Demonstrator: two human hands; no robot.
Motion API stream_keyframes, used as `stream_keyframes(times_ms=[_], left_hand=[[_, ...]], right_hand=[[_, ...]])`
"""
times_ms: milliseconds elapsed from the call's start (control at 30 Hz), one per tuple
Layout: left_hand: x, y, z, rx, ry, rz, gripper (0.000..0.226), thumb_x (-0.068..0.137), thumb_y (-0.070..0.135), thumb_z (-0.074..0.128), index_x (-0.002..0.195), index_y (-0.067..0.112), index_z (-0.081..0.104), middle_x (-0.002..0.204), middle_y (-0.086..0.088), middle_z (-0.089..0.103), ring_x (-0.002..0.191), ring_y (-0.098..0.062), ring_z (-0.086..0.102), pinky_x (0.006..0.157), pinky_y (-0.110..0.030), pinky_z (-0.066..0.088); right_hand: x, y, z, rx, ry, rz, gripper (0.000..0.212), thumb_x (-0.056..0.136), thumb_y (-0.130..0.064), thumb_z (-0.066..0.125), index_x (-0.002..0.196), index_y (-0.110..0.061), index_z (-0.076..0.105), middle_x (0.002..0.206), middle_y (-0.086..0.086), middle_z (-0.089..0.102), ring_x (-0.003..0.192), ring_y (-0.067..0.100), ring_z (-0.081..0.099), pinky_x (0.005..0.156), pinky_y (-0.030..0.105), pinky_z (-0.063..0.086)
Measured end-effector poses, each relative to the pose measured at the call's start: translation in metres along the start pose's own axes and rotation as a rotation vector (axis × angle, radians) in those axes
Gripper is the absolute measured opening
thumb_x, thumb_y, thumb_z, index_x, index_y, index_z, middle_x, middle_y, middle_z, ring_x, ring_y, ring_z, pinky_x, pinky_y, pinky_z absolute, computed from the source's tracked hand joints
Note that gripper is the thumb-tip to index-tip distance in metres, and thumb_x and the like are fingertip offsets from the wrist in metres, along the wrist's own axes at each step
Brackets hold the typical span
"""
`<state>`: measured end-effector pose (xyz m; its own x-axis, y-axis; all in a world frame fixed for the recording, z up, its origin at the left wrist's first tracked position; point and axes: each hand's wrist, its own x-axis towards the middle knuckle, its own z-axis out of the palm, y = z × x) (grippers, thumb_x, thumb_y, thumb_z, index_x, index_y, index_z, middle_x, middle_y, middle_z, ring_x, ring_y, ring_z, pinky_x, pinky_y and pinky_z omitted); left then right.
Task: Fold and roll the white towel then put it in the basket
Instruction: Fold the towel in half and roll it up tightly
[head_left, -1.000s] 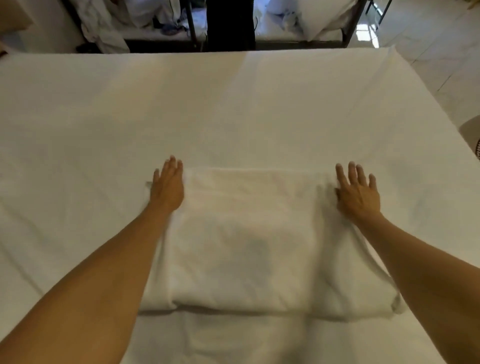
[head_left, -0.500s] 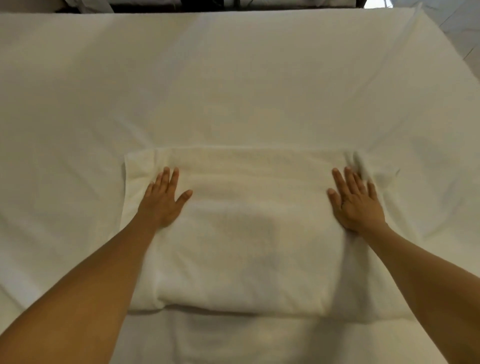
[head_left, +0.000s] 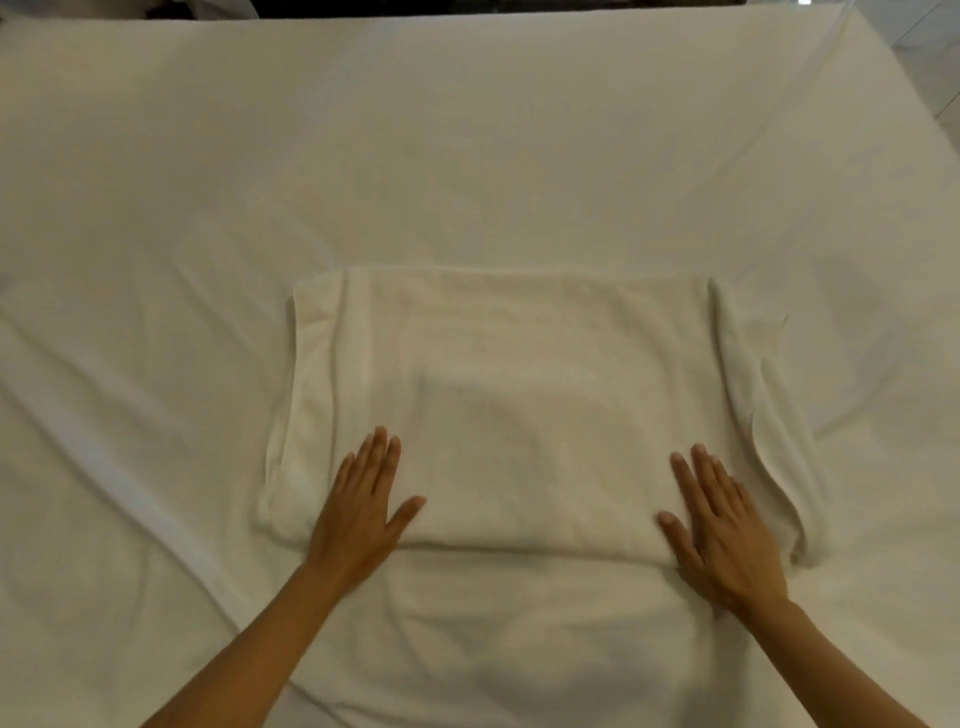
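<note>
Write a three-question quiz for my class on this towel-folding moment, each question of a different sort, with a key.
1. True or false: the white towel is already rolled up.
2. Where does the left hand lie? A) flat on the towel's near edge B) lifting a far corner C) off the bed
3. Fill in: the towel lies on a white ____.

Key: 1 false, it lies folded flat. 2 A; the right hand does likewise. 3 sheet.
</note>
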<state>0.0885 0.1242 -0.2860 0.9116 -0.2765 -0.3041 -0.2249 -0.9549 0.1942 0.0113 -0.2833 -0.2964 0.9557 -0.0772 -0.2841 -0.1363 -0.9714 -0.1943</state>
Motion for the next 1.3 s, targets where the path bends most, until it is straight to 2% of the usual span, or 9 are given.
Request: stream_keyframes(times_ms=[133, 233, 367, 567, 867, 967, 1067, 1200, 1300], left_hand=[[-0.024, -0.001, -0.001, 0.110, -0.049, 0.043, 0.107, 0.081, 0.080, 0.010, 0.145, -0.003, 0.034, 0.153, -0.019, 0.033, 0.142, -0.031, 0.033, 0.118, -0.036, 0.017], [-0.022, -0.006, -0.005, 0.194, -0.081, 0.076, 0.106, 0.079, 0.080, 0.013, 0.142, 0.000, 0.041, 0.150, -0.019, 0.041, 0.138, -0.032, 0.042, 0.111, -0.048, 0.036], [-0.016, -0.004, -0.009, 0.308, -0.044, 0.007, 0.075, 0.068, 0.034, 0.079, 0.133, 0.006, 0.056, 0.138, -0.019, 0.056, 0.124, -0.036, 0.057, 0.096, -0.060, 0.045], [-0.014, -0.015, -0.023, 0.325, -0.002, -0.165, 0.056, 0.100, 0.006, 0.031, 0.153, 0.014, 0.015, 0.161, -0.011, 0.017, 0.150, -0.029, 0.013, 0.113, -0.055, 0.026], [-0.083, -0.006, -0.037, 0.108, 0.131, -0.019, 0.069, 0.082, -0.018, 0.038, 0.148, 0.000, 0.028, 0.156, -0.017, 0.028, 0.147, -0.035, 0.022, 0.115, -0.043, 0.029], [-0.129, 0.005, -0.025, 0.017, 0.092, -0.073, 0.076, 0.074, -0.023, 0.044, 0.146, -0.001, 0.031, 0.155, -0.018, 0.030, 0.146, -0.037, 0.024, 0.114, -0.043, 0.033], [-0.179, 0.015, -0.014, -0.007, 0.084, -0.050, 0.079, 0.052, -0.032, 0.059, 0.129, -0.012, 0.054, 0.134, -0.026, 0.056, 0.124, -0.049, 0.051, 0.094, -0.052, 0.051], [-0.231, 0.015, -0.004, 0.030, 0.019, -0.040, 0.082, 0.039, -0.034, 0.065, 0.119, -0.015, 0.061, 0.123, -0.028, 0.064, 0.112, -0.050, 0.060, 0.081, -0.055, 0.057], [-0.246, 0.007, 0.009, 0.050, -0.091, -0.027, 0.077, 0.054, -0.027, 0.068, 0.128, -0.012, 0.054, 0.135, -0.028, 0.054, 0.123, -0.048, 0.054, 0.093, -0.051, 0.052]], right_hand=[[-0.025, 0.014, -0.002, -0.069, -0.060, -0.063, 0.093, 0.078, -0.077, 0.024, 0.152, -0.026, -0.004, 0.159, -0.001, -0.008, 0.148, 0.016, -0.002, 0.120, 0.036, 0.006], [-0.027, 0.020, -0.010, -0.141, -0.031, -0.132, 0.092, 0.079, -0.069, 0.032, 0.152, -0.017, 0.012, 0.158, 0.009, 0.009, 0.146, 0.024, 0.016, 0.118, 0.042, 0.021], [-0.022, 0.029, -0.024, -0.300, -0.064, -0.071, 0.085, 0.088, -0.033, 0.056, 0.150, -0.023, -0.001, 0.160, 0.011, 0.010, 0.147, 0.031, 0.020, 0.121, 0.043, 0.019], [-0.028, 0.026, -0.046, -0.363, -0.021, 0.128, 0.074, 0.090, -0.006, 0.050, 0.152, -0.027, 0.017, 0.157, 0.013, 0.024, 0.136, 0.041, 0.033, 0.106, 0.047, 0.039], [-0.090, 0.007, -0.055, -0.224, 0.041, 0.160, 0.068, 0.087, 0.010, 0.049, 0.147, -0.018, 0.036, 0.148, 0.025, 0.036, 0.129, 0.055, 0.031, 0.094, 0.063, 0.044], [-0.137, 0.002, -0.044, -0.122, 0.042, 0.217, 0.071, 0.082, 0.012, 0.051, 0.145, -0.019, 0.040, 0.148, 0.024, 0.038, 0.131, 0.054, 0.030, 0.095, 0.062, 0.045], [-0.187, -0.002, -0.033, -0.069, 0.014, 0.258, 0.074, 0.080, 0.014, 0.052, 0.144, -0.021, 0.040, 0.149, 0.021, 0.039, 0.134, 0.051, 0.029, 0.098, 0.059, 0.045], [-0.241, -0.002, -0.020, -0.066, 0.016, 0.258, 0.075, 0.076, 0.019, 0.053, 0.141, -0.018, 0.045, 0.144, 0.023, 0.045, 0.131, 0.052, 0.034, 0.090, 0.059, 0.050], [-0.263, -0.001, -0.007, -0.149, -0.093, 0.246, 0.079, 0.080, 0.014, 0.051, 0.148, -0.022, 0.032, 0.150, 0.018, 0.037, 0.137, 0.046, 0.028, 0.101, 0.054, 0.045]])
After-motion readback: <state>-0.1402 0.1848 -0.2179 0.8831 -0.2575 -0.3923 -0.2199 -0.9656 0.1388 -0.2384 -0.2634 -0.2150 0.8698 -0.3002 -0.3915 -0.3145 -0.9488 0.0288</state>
